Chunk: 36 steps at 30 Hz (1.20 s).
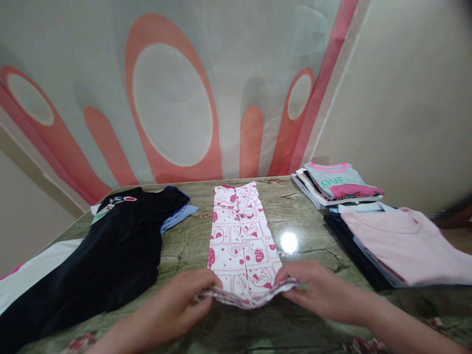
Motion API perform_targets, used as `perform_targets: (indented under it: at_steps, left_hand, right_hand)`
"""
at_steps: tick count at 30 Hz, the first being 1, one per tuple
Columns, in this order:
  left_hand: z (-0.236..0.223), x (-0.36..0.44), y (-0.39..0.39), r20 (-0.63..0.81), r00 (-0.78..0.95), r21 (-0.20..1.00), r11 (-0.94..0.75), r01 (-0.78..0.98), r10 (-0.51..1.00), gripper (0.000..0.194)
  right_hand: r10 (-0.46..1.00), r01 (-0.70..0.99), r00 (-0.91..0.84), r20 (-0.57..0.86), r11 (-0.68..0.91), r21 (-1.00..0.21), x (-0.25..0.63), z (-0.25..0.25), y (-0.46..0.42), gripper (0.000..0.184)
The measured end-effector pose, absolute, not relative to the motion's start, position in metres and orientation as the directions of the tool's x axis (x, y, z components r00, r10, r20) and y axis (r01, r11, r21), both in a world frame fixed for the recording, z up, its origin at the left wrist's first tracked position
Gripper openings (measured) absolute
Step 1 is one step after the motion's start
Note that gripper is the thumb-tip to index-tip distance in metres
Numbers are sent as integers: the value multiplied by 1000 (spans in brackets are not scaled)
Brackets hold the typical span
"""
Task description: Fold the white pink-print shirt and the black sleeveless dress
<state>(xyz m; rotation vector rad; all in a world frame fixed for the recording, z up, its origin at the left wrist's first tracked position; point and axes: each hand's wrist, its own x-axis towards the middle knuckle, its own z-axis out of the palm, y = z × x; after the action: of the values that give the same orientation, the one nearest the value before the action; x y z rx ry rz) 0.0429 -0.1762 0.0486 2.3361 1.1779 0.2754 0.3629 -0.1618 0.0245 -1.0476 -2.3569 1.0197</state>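
Observation:
A white shirt with pink printed pictures (241, 241) lies in a long narrow strip down the middle of the table, its sides folded inward. My left hand (191, 297) pinches the near left corner of its hem between thumb and fingers. At the near right corner, my right hand (308, 287) grips the same hem. Between the two hands the near edge is raised a little off the table and sags in the middle. The far end, with a pink neckline, rests flat near the table's back edge.
Unfolded dark clothes (129, 246) spread over the left side, with white and blue cloth under them. Right of the shirt stand two folded stacks, one topped by a grey and pink shirt (339, 179), the nearer by a pale pink shirt (401, 241). A patterned wall rises behind the table (184, 250).

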Motion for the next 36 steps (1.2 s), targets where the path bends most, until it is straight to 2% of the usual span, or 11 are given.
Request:
perform_targets:
  at_steps: [2, 4, 7, 10, 13, 17, 21, 26, 31, 34, 36]
  left_hand:
    - [52, 41, -152, -184, 536, 700, -273, 659, 824, 17]
    - [44, 39, -130, -284, 451, 817, -32, 575, 846, 21]
    - [20, 38, -112, -327, 323, 900, 188, 394, 888, 37]
    - [0, 36, -112, -360, 254, 910, 278, 309, 898, 46]
    - [-5, 34, -116, -341, 245, 918, 265, 297, 908, 45]
    - [-6, 33, -117, -242, 226, 921, 150, 360, 943, 44]
    - [-12, 35, -118, -273, 295, 898, 133, 420, 915, 44]
    - [-3, 38, -122, -285, 356, 923, 156, 351, 890, 45]
    - [4, 34, -124, -366, 521, 906, 166, 390, 771, 40]
    - [6, 33, -126, -401, 612, 892, 139, 430, 682, 38]
    - [7, 32, -127, -392, 635, 896, 119, 428, 666, 37]
  right_hand:
    - [820, 492, -569, -56, 285, -823, 360, 20, -143, 15]
    - [866, 399, -488, -111, 109, -910, 355, 8, -125, 24]
    - [907, 171, -386, -167, -108, -979, 347, -16, -110, 40]
    - [919, 68, -340, -198, -186, -980, 343, -30, -110, 44]
    - [930, 45, -327, -168, -162, -986, 342, -31, -115, 41]
    - [933, 15, -322, -159, -163, -987, 341, -30, -119, 40]
    - [925, 61, -309, -220, -212, -975, 341, -34, -121, 45]
    - [930, 42, -312, -193, -190, -981, 344, -26, -127, 49]
    - [848, 176, -467, -251, -189, -966, 349, -27, -128, 43]
    - [775, 185, -574, -264, -191, -964, 350, -31, -127, 37]
    - [784, 189, -571, -244, -164, -968, 349, -32, -129, 33]
